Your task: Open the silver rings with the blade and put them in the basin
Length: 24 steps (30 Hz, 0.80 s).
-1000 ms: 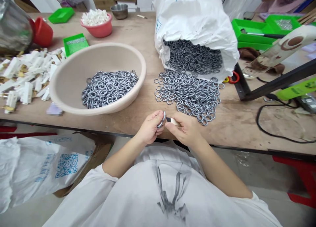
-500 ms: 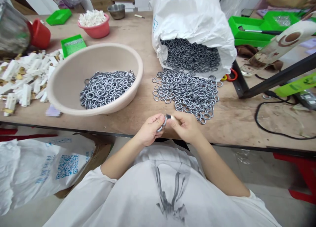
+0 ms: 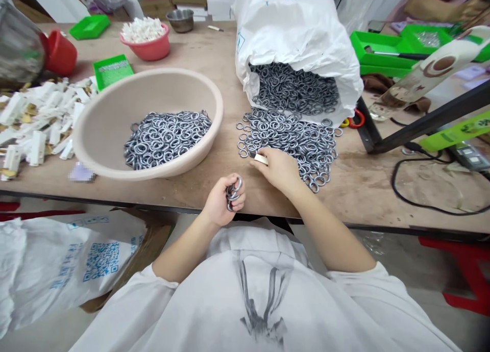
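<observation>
Several grey metal rings (image 3: 235, 190) sit in the curled fingers of my left hand (image 3: 219, 203), just above the table's front edge. My right hand (image 3: 282, 172) pinches a short cream stick (image 3: 261, 159) at the front left of the loose ring pile (image 3: 285, 132); in this frame its dark tip is mostly hidden. That pile spills out of a white sack (image 3: 294, 30) lying on its side, with more rings inside its mouth. To the left, a large beige basin (image 3: 103, 120) holds a heap of similar rings (image 3: 166, 137).
White plastic pieces (image 3: 38, 145) cover the left side near a red cup (image 3: 61, 53). Behind the basin stand a green tray (image 3: 112, 72), a red bowl (image 3: 147, 48) and a metal bowl (image 3: 180, 20). A black metal bar (image 3: 432, 120) and cable (image 3: 394, 181) lie right. Another person's arm (image 3: 436, 6) shows at upper right.
My hands have come apart. The right hand moved forward to the ring pile with the cream stick; the left drew back slightly left and turned, showing the rings in it.
</observation>
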Tool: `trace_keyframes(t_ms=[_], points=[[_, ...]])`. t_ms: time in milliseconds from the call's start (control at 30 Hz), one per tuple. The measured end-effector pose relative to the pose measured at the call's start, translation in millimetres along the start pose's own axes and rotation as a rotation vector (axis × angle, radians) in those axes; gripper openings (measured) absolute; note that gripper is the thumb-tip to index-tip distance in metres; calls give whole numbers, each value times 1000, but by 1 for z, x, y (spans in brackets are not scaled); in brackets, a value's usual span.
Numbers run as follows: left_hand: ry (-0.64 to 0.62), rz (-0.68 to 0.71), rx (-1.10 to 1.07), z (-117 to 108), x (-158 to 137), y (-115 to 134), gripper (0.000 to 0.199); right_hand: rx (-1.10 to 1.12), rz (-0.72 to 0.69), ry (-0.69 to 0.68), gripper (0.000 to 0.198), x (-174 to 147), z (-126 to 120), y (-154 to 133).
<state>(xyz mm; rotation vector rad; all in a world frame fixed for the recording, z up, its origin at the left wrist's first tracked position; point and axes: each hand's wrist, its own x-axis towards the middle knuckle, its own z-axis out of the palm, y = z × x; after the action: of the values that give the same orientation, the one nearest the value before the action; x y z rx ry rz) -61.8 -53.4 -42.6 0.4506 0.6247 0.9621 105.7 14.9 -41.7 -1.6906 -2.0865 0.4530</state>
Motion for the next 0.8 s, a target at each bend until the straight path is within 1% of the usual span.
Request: trace_keyframes(t_ms=[67,100,167,233,267,300,367,433,467,533,600,667,733,800], points=[[1,16,-76,-2,-1,5,31,-231,48,-43,24,11,2,0],[9,24,-104,-3,-2,7,33,-293,62,-65,23,14,3,0],[42,33,-146,-5,-1,10,36,-328,66,-82,21,15,4,0],[87,29,-170,-6,0,12,36,-257,63,-54,18,12,2,2],[109,22,-178,-6,2,13,34,-165,53,-41,17,9,1,3],[127,12,-185,-6,3,14,30,-25,38,-32,19,5,-1,5],[164,-11,-189,-3,8,12,21,351,5,-15,25,-5,-3,6],[210,-18,-160,2,12,8,20,710,-1,8,31,-17,-2,4],[227,-10,-130,5,14,5,23,834,11,28,34,-24,0,1],[225,22,-54,12,17,-3,32,946,24,76,37,-36,6,-5],[188,63,16,18,18,-12,40,940,-2,144,35,-46,13,-10],[167,94,65,22,17,-18,45,857,-59,221,30,-53,19,-13],[184,118,96,23,16,-21,47,748,-111,273,27,-57,21,-15],[206,130,112,23,15,-22,47,672,-144,276,25,-59,22,-15]])
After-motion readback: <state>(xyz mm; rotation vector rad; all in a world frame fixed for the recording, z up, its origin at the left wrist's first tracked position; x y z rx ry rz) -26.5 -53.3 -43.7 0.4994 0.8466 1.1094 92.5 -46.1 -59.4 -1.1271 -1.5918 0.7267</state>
